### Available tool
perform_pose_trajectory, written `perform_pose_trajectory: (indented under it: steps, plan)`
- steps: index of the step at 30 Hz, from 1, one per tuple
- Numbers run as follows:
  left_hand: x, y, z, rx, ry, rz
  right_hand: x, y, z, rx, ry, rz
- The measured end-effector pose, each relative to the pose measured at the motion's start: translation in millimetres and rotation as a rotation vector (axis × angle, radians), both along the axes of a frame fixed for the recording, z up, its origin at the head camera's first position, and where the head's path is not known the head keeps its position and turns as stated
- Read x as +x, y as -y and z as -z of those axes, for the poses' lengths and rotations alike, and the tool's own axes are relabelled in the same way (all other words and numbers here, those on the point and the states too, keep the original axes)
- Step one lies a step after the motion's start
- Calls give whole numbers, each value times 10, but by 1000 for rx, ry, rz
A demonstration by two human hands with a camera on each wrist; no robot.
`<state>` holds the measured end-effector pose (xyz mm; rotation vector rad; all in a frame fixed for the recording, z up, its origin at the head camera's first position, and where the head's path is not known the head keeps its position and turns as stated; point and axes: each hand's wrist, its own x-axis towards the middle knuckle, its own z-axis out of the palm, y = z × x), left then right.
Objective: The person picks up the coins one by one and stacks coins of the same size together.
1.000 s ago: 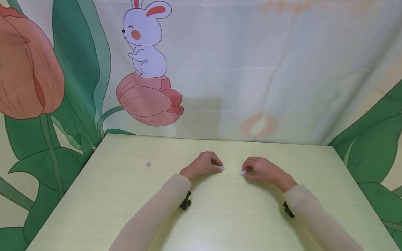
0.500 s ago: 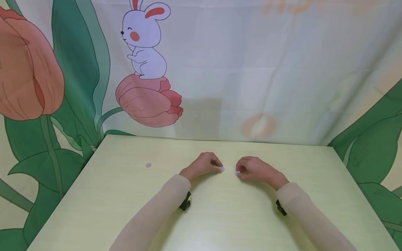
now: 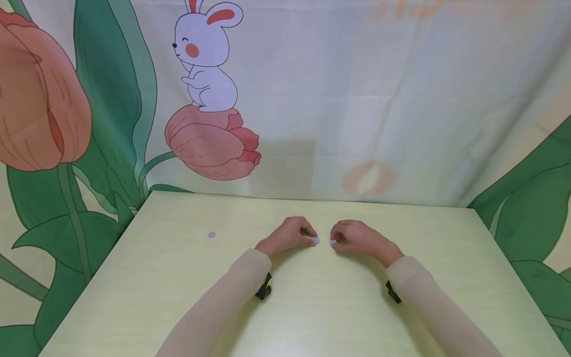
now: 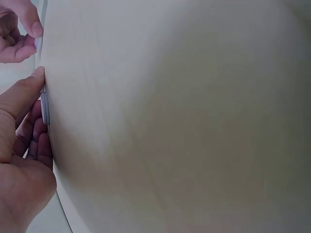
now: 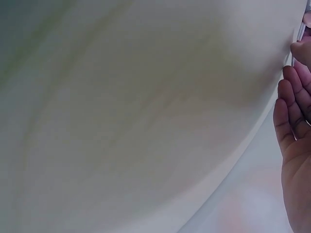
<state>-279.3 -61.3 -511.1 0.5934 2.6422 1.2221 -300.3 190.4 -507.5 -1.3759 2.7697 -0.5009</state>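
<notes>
In the head view my left hand (image 3: 290, 233) rests low over the table, its thumb and fingers pinching a small pale round disc (image 3: 315, 240). Seen edge-on in the left wrist view, that piece looks like thin layers (image 4: 45, 108) lying flat together under the thumb. Facing it from the right, my right hand (image 3: 361, 239) pinches another small whitish disc (image 3: 332, 242) at its fingertips. A narrow gap separates the two discs. Farther left, a third pale disc (image 3: 211, 234) lies flat on the table. The right wrist view cuts off most of the right hand (image 5: 297, 131).
The pale yellow table (image 3: 312, 312) ends at a hanging cloth backdrop (image 3: 401, 99) printed with a rabbit and tulips. Both forearms, in beige sleeves, reach in from the front edge, each with a black wrist device (image 3: 263, 290).
My right hand has moved left with its disc, narrowing the gap to the left hand. The left hand and the loose disc have stayed in place.
</notes>
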Motion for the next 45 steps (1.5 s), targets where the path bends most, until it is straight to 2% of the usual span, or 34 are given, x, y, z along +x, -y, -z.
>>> perform_pose_trajectory:
  steps: [8, 13, 21, 28, 33, 45]
  plan:
    - [9, -11, -19, 10, 6, -11, 1, 82, -48, 7, 5, -8]
    - [-3, -18, -9, 2, -4, -9, 14, 128, -87, 2, 43, -9]
    - [-18, -26, -13, -5, -7, -2, -39, 151, -124, -25, 220, 43]
    - [-19, -32, -5, -23, 2, 7, -62, 171, -124, -46, 262, 24]
    - [-31, -37, -19, -40, -3, 26, -61, 178, -172, -31, 329, 62]
    - [-23, -70, -26, -67, -4, 43, -107, 167, -125, -7, 341, 69]
